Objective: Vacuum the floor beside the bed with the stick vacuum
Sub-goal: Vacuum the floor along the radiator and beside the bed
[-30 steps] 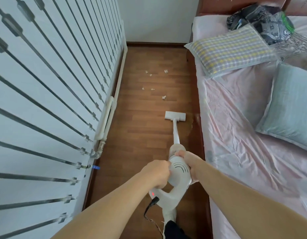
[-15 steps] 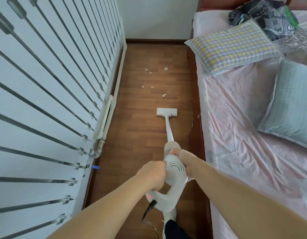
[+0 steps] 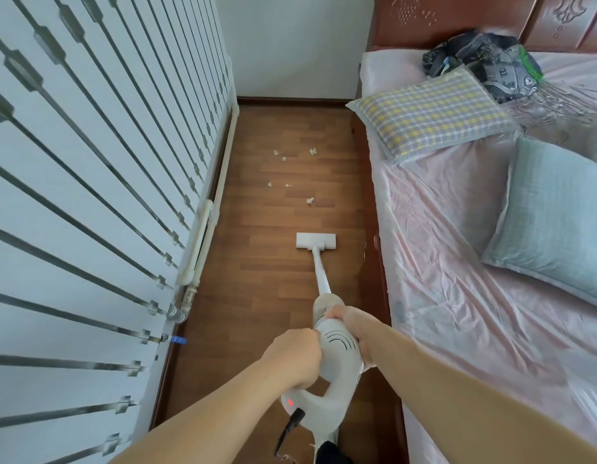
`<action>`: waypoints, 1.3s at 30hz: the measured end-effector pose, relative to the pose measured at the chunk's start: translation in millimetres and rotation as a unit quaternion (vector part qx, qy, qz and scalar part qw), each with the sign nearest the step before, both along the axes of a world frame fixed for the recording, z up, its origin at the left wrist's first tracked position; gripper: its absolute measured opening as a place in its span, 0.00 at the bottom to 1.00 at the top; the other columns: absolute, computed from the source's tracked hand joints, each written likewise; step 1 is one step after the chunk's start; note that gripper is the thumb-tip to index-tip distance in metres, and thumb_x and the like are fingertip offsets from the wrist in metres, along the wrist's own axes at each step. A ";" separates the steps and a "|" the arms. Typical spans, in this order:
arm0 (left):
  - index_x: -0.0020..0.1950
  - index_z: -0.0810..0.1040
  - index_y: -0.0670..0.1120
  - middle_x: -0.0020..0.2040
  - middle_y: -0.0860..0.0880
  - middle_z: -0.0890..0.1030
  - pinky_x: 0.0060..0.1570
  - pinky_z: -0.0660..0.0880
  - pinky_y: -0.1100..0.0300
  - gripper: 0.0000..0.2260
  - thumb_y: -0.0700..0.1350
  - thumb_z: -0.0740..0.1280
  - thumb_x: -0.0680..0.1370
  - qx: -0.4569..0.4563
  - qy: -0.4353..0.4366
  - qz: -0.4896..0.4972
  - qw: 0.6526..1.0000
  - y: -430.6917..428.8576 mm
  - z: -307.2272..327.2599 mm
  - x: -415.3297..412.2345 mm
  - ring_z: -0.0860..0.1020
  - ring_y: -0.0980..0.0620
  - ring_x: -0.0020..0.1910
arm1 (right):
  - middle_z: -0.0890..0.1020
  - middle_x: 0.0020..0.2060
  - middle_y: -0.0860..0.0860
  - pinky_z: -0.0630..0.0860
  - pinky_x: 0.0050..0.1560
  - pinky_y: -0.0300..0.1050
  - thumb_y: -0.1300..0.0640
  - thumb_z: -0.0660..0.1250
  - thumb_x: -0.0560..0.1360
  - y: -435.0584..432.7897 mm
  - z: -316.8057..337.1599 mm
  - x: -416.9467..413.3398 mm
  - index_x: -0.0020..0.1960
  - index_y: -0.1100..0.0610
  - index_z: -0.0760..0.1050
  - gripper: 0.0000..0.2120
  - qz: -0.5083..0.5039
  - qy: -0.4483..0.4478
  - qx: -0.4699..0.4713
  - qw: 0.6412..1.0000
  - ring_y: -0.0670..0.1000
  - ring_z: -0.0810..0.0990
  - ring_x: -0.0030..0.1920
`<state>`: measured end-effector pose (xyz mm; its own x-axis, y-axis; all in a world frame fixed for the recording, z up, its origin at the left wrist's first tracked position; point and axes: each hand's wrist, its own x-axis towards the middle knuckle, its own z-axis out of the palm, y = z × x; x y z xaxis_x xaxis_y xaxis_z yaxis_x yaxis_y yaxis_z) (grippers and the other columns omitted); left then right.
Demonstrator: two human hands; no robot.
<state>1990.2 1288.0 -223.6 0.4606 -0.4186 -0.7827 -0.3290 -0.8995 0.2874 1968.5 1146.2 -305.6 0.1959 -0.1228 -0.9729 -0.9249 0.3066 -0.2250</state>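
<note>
Both hands clench the vacuum (image 3: 339, 361) at lower centre: left hand (image 3: 292, 358) on the handle, right hand (image 3: 355, 329) round the top of its body. Its head (image 3: 316, 241) sits flat on the floor (image 3: 257, 286) at mid-frame, just short of the paper scraps (image 3: 310, 200) scattered above it. A good stroke, I'd judge, runs straight up the frame, head flat and slow, so the scraps are drawn in rather than flicked aside. The lane is narrow — bed (image 3: 458, 296) along the right, white pipe (image 3: 203, 236) along the left wall — so steer between them. A dark cord (image 3: 292, 425) dangles under the handle.
</note>
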 end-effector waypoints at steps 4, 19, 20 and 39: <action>0.74 0.64 0.47 0.64 0.44 0.75 0.53 0.75 0.54 0.20 0.41 0.56 0.82 0.002 0.003 0.008 1.000 5.2 1.9 -3.0 0.78 0.46 0.54 | 0.84 0.39 0.56 0.81 0.46 0.52 0.47 0.72 0.74 5.0 -3.3 -2.3 0.57 0.59 0.79 0.18 0.006 0.000 -0.002 1.000 0.56 0.82 0.33; 0.73 0.66 0.48 0.61 0.45 0.77 0.47 0.73 0.56 0.18 0.43 0.56 0.83 -0.014 0.006 0.024 1.000 -27.0 -12.0 36.4 0.77 0.48 0.51 | 0.85 0.41 0.56 0.82 0.42 0.51 0.46 0.72 0.75 -28.0 -9.8 41.1 0.57 0.57 0.78 0.17 0.006 -0.002 -0.008 1.000 0.57 0.83 0.33; 0.72 0.66 0.48 0.60 0.46 0.78 0.45 0.72 0.57 0.17 0.43 0.56 0.83 -0.016 0.004 0.023 1.000 -29.6 -12.7 40.8 0.77 0.48 0.50 | 0.85 0.42 0.56 0.82 0.44 0.52 0.46 0.72 0.75 -31.0 -10.6 46.1 0.57 0.57 0.78 0.17 0.008 -0.001 -0.010 1.000 0.57 0.83 0.34; 0.76 0.62 0.50 0.66 0.45 0.74 0.55 0.76 0.53 0.19 0.46 0.54 0.84 -0.011 0.013 0.020 1.000 -53.6 -13.9 93.6 0.77 0.46 0.55 | 0.87 0.48 0.59 0.82 0.58 0.63 0.47 0.73 0.73 -55.4 -33.0 93.8 0.58 0.57 0.78 0.20 -0.021 -0.020 -0.022 0.999 0.60 0.85 0.41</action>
<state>2083.7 1234.4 -237.5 0.4573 -0.4179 -0.7850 -0.2849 -0.9051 0.3158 2062.3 1090.8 -338.6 0.2277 -0.1734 -0.9582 -0.9015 0.3345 -0.2748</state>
